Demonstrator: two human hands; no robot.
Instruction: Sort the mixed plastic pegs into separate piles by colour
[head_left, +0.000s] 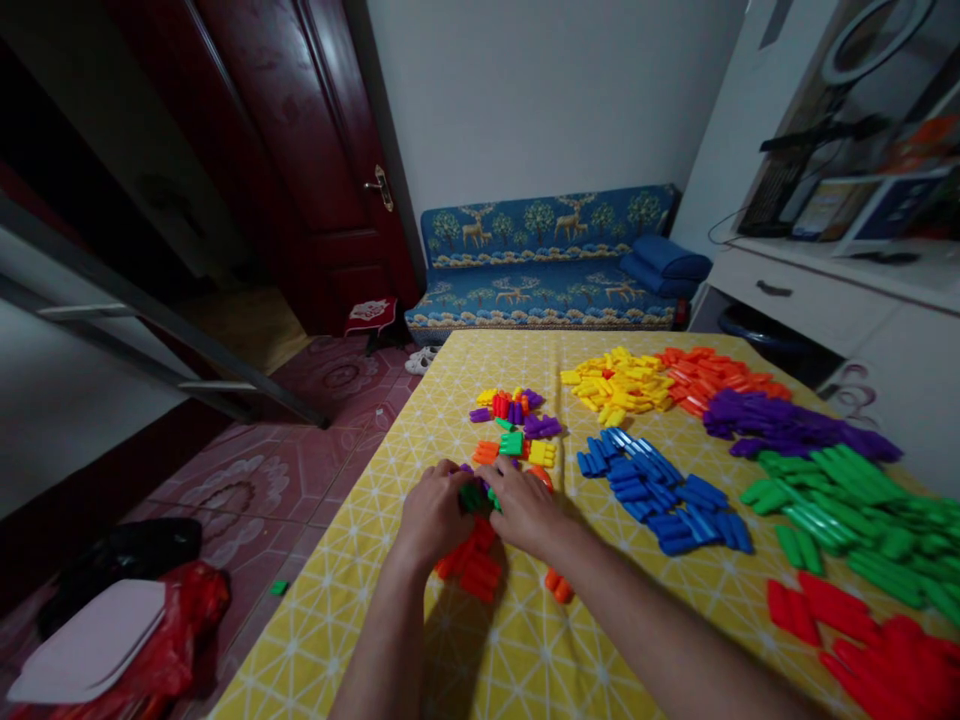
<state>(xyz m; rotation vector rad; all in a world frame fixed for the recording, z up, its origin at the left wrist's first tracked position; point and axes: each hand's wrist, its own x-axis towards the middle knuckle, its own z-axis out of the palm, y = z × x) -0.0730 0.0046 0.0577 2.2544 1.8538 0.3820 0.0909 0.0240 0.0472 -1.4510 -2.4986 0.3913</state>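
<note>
My left hand [436, 512] and my right hand [521, 508] are close together over a mixed group of plastic building blocks near the table's middle. Curled fingers of the left close on a green block [471, 497]. The right pinches another green block [493, 498], largely covered by its fingers. Bits of purple show behind the fingertips. Just below the hands lie orange-red blocks [478, 572], and a small orange block [558, 585] is under my right forearm. Beyond the hands is a row of orange, green and yellow blocks [514, 447], with a mixed pile [508, 405] farther back.
On the yellow patterned tablecloth [360, 630], sorted piles lie to the right: yellow [619, 385], orange [712, 378], purple [787, 422], blue [664, 490], green [855, 515] and red [889, 650]. A green block [279, 587] is on the floor. A sofa [540, 270] stands behind.
</note>
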